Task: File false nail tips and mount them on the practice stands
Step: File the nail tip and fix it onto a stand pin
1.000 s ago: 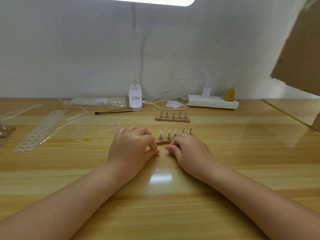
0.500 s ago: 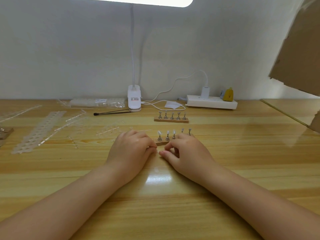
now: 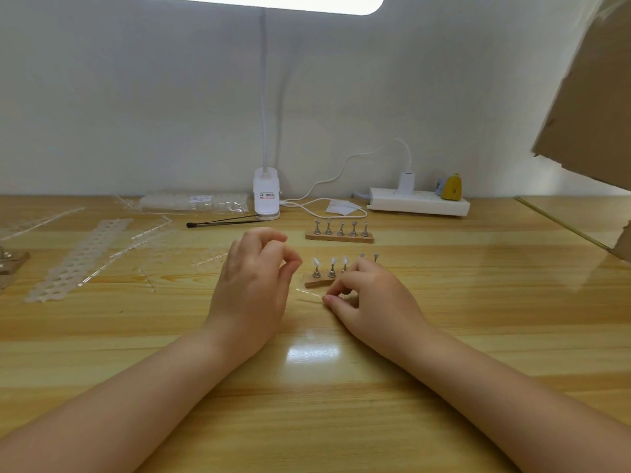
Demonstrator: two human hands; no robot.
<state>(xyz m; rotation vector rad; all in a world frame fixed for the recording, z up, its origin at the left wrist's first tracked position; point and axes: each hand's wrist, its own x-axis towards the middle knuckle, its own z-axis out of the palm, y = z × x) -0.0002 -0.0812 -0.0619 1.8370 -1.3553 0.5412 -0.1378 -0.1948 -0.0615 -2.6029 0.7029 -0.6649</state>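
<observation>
My left hand (image 3: 252, 285) has lifted away, fingers curled, holding nothing I can see. My right hand (image 3: 368, 302) pinches the clear strip (image 3: 309, 292) alone beside the near stand (image 3: 319, 279); mounting likely follows.

A pale wooden desk (image 3: 478, 336) fills the lower half of the frame, glare pooled at its center. Behind it rises a plain white wall (image 3: 136, 97). A lamp panel (image 3: 266, 3) glows along the top edge; brown cardboard (image 3: 594, 107) intrudes at upper right.
</observation>
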